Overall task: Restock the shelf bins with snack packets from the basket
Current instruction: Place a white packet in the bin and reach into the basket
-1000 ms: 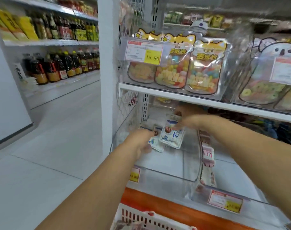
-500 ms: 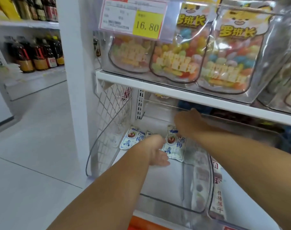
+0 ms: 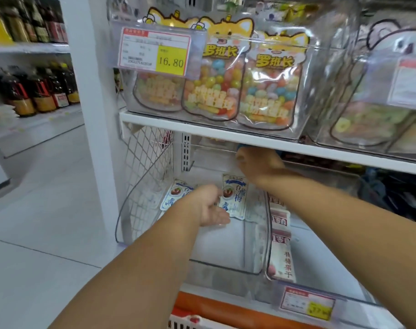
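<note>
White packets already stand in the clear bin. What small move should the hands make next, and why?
Probably draw both hands back toward the basket for more. The left hand holds nothing, the right hand is at the top of a white packet standing at the back, and most of the clear bin is bare.
</note>
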`<action>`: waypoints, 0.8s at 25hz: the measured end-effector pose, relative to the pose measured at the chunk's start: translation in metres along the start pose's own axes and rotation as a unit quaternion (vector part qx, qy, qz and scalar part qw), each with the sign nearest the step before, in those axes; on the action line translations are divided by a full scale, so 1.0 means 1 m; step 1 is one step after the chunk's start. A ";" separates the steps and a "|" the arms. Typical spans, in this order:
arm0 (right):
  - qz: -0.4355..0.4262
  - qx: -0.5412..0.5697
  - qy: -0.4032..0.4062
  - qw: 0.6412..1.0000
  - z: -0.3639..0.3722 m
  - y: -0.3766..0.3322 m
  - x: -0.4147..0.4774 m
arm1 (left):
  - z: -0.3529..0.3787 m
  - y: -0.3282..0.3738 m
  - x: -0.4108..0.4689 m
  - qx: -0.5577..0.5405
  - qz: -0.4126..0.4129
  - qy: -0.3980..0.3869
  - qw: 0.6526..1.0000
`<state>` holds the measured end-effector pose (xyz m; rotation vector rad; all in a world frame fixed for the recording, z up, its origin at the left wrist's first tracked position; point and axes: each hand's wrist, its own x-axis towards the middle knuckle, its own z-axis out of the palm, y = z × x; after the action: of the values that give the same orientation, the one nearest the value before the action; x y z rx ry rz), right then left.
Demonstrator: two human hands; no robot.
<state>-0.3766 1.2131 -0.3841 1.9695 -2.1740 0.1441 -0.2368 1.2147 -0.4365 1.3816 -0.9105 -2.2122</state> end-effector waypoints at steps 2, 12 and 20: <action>-0.010 0.071 -0.013 0.997 -0.011 0.001 -0.017 | -0.001 0.004 -0.020 0.017 0.043 0.002 0.999; -0.052 0.388 0.224 0.892 -0.010 -0.049 -0.217 | -0.047 -0.111 -0.149 0.289 0.197 0.015 0.937; 0.182 0.238 -0.314 0.901 0.169 -0.032 -0.340 | -0.089 -0.280 -0.107 0.545 0.044 -0.013 0.837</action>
<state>-0.3292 1.5051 -0.6235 2.0047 -3.1860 0.1127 -0.1036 1.4531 -0.5884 1.6204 -2.3948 -1.5905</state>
